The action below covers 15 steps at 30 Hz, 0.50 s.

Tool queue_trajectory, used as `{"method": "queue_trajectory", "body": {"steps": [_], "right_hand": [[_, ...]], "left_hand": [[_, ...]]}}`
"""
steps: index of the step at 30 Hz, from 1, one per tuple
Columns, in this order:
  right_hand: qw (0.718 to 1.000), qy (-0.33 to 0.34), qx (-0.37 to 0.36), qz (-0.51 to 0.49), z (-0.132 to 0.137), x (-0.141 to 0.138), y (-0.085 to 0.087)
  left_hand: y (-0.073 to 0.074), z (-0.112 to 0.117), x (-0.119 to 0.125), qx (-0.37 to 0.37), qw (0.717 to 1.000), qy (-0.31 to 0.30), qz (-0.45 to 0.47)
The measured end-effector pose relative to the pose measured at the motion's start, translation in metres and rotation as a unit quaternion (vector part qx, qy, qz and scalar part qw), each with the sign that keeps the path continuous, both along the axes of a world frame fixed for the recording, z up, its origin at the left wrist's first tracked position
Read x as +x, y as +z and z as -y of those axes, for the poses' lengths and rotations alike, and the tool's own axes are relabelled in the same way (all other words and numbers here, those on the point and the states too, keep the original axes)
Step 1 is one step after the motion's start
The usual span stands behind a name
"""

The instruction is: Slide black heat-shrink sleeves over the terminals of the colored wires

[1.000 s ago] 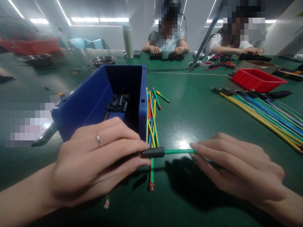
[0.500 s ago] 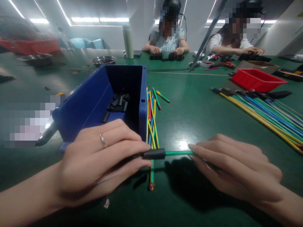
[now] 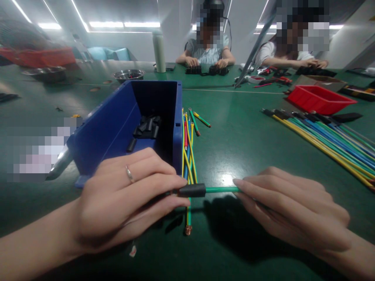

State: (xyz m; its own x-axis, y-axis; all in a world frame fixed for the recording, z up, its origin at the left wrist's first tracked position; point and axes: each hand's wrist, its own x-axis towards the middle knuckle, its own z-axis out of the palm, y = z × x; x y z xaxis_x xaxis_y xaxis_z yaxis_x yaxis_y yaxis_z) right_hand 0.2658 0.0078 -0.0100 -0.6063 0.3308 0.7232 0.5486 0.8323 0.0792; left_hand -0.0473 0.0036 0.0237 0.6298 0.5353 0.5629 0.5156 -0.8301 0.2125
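Note:
My left hand [image 3: 125, 197], a ring on one finger, pinches the left end of a short black sleeve [image 3: 191, 190] that sits over the end of a green wire [image 3: 222, 189]. My right hand [image 3: 290, 208] grips that same green wire further to the right, fingers closed along it. Both hands hover just above the green table. A small bunch of yellow, green, blue and red wires [image 3: 188, 148] lies under the sleeve, beside the blue bin [image 3: 114, 125]. Several black sleeve pieces [image 3: 146, 127] lie inside the bin.
A long bundle of coloured wires [image 3: 322, 138] lies at the right, with a red tray [image 3: 319, 98] behind it. Two people sit at the far edge, hands on black parts. A pale bottle [image 3: 159, 51] and a metal bowl [image 3: 129, 74] stand at the back.
My left hand has crept slightly to the right along the sleeve. The right hand and the green wire stay nearly where they were.

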Motion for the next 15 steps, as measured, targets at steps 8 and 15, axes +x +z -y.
{"method": "queue_trajectory", "body": {"steps": [8,15], "right_hand": [[1.000,-0.003,-0.003,0.009,-0.0002,0.0007,-0.0006],[1.000,-0.010,-0.005,-0.010,-0.0017,0.0002,-0.0013]], "left_hand": [[0.0019,-0.0066,-0.0032,0.008,0.999,-0.035,-0.027],[-0.0009,-0.0015,-0.0001,-0.015,1.000,0.005,-0.008]]}}
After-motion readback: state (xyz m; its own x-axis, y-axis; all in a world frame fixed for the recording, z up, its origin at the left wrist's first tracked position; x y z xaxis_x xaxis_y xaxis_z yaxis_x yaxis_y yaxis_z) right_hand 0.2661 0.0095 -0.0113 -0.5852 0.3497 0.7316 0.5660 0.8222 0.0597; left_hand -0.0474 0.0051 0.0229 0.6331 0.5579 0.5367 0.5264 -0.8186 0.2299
